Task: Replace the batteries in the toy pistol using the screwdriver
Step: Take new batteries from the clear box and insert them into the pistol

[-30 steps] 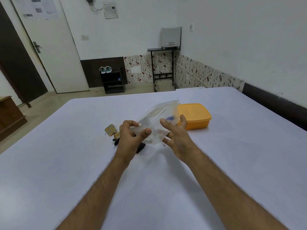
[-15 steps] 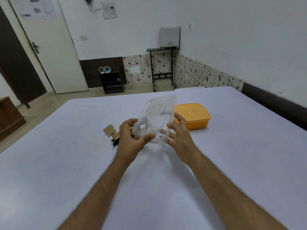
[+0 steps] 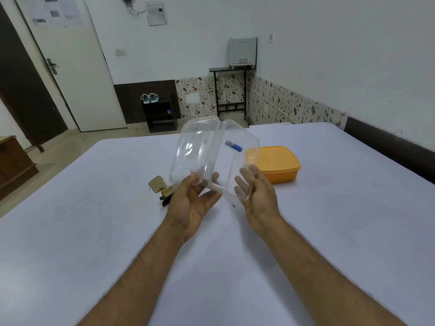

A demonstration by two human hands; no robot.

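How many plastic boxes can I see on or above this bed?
2: a clear box, opened from its lid, held up by the left hand and right hand; and a closed yellow box on the sheet behind them.

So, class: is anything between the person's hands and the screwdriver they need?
Yes. The screwdriver lies inside the clear plastic box. The left hand holds its lid swung open, and the right hand grips the base, whose wall still separates that hand from the tool.
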